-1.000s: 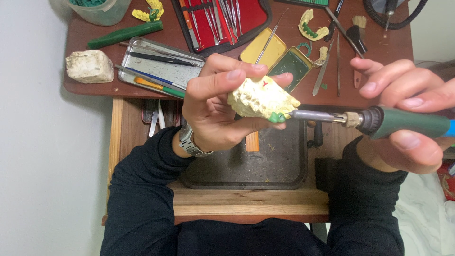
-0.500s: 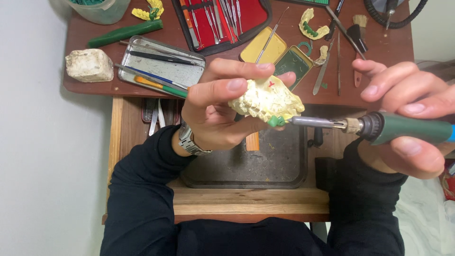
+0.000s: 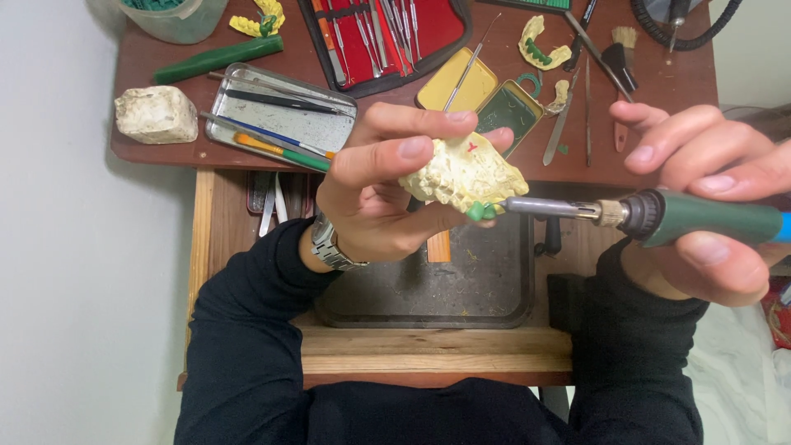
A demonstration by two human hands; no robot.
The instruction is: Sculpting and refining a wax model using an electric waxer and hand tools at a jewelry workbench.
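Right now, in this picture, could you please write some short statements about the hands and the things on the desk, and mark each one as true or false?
1. The left hand holds a pale yellow dental cast. True.
2. The right hand holds a paintbrush. False: it holds a green-handled heated tool with a metal tip.
3. The tool's tip meets green wax on the cast. True.
4. The red instrument case is closed. False: it lies open, with metal instruments showing.
5. A wristwatch is on the left wrist. True.
6. The metal tray on the desk holds nothing. False: several tools lie in it.
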